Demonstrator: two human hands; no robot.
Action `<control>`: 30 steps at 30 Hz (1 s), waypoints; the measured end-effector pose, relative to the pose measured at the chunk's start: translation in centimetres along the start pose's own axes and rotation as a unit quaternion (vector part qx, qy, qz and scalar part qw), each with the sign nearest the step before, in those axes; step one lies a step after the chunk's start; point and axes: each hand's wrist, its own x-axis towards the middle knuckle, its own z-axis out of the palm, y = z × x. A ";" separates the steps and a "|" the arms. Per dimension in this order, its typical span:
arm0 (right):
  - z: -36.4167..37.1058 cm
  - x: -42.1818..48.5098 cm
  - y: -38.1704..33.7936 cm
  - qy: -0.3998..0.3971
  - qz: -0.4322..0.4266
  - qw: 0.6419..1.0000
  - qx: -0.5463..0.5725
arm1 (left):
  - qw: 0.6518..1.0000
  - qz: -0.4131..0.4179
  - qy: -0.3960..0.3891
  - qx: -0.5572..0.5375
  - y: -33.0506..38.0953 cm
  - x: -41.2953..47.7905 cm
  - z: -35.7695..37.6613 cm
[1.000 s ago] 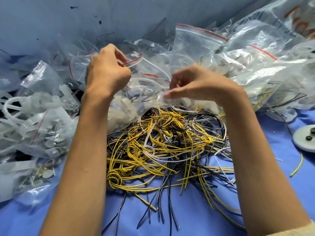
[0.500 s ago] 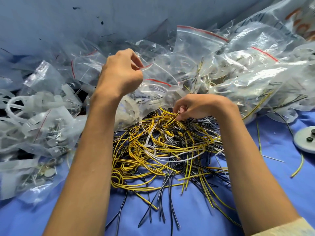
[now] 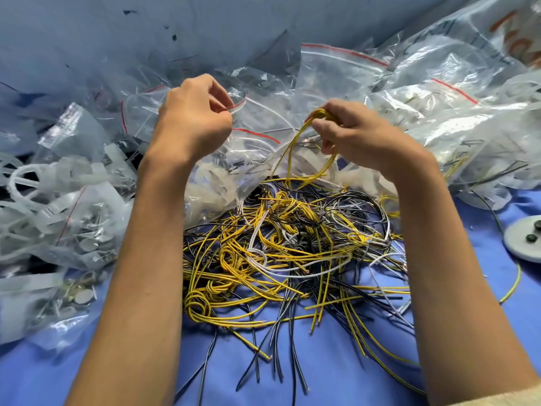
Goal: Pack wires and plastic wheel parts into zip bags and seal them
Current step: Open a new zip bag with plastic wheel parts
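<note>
A tangle of yellow, black and white wires (image 3: 292,253) lies on the blue cloth in front of me. My right hand (image 3: 360,133) pinches a looped yellow wire (image 3: 295,148) lifted above the pile, its ends trailing down into the tangle. My left hand (image 3: 193,118) grips the red-striped mouth of a clear zip bag (image 3: 257,136) just left of the wire. White plastic wheel parts (image 3: 26,177) show through bags at the left.
Many clear zip bags (image 3: 424,92) are heaped along the back and right. Filled bags of small metal parts (image 3: 76,241) lie at the left. A grey disc with black knobs (image 3: 524,241) sits at the right edge. Blue cloth (image 3: 336,361) lies bare in front.
My right hand dipped into the wire pile, then rose with a yellow wire looped in its fingers. My left hand kept hold of the bag's mouth, shifting slightly right.
</note>
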 end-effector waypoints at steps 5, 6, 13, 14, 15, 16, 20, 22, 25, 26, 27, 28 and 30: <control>-0.4 -0.1 -0.8 0.045 -0.060 0.989 0.126 | 1.000 0.019 -0.006 0.001 0.6 -0.2 0.1; -0.4 -0.3 -0.9 0.046 -0.065 0.985 0.154 | 1.000 0.026 -0.011 -0.002 0.9 -0.3 0.3; -0.4 -1.0 -1.8 0.017 -0.079 0.974 0.211 | 0.990 0.117 -0.077 -0.012 3.8 -1.4 2.1; -0.5 -0.9 -1.9 0.018 -0.074 0.973 0.218 | 0.988 0.131 -0.085 -0.010 4.1 -1.5 2.2; -0.5 -0.9 -2.0 0.019 -0.067 0.972 0.226 | 0.985 0.144 -0.092 -0.008 4.3 -1.6 2.2; -0.5 -0.9 -2.1 0.021 -0.061 0.971 0.231 | 0.983 0.155 -0.098 -0.007 4.4 -1.7 2.2; -0.3 -1.0 -2.4 0.025 -0.053 0.960 0.272 | 0.979 0.176 -0.104 -0.015 4.8 -1.9 1.7; 0.0 -1.0 -2.5 0.032 -0.046 0.949 0.311 | 0.980 0.171 -0.098 -0.016 4.8 -2.0 1.4; 0.5 -0.8 -2.6 0.037 -0.040 0.941 0.334 | 0.983 0.156 -0.098 -0.013 4.9 -2.1 1.0; 0.6 -0.8 -2.5 0.039 -0.039 0.940 0.335 | 0.983 0.152 -0.099 -0.008 4.9 -2.1 0.9; 0.7 -0.8 -2.4 0.044 -0.037 0.939 0.340 | 0.984 0.147 -0.100 -0.003 5.0 -2.1 0.8; 0.8 -0.8 -2.4 0.051 -0.036 0.936 0.347 | 0.985 0.141 -0.101 -0.001 5.1 -2.2 0.7; 0.7 -0.6 -2.3 0.067 -0.034 0.930 0.361 | 0.986 0.128 -0.106 -0.005 5.2 -2.3 0.6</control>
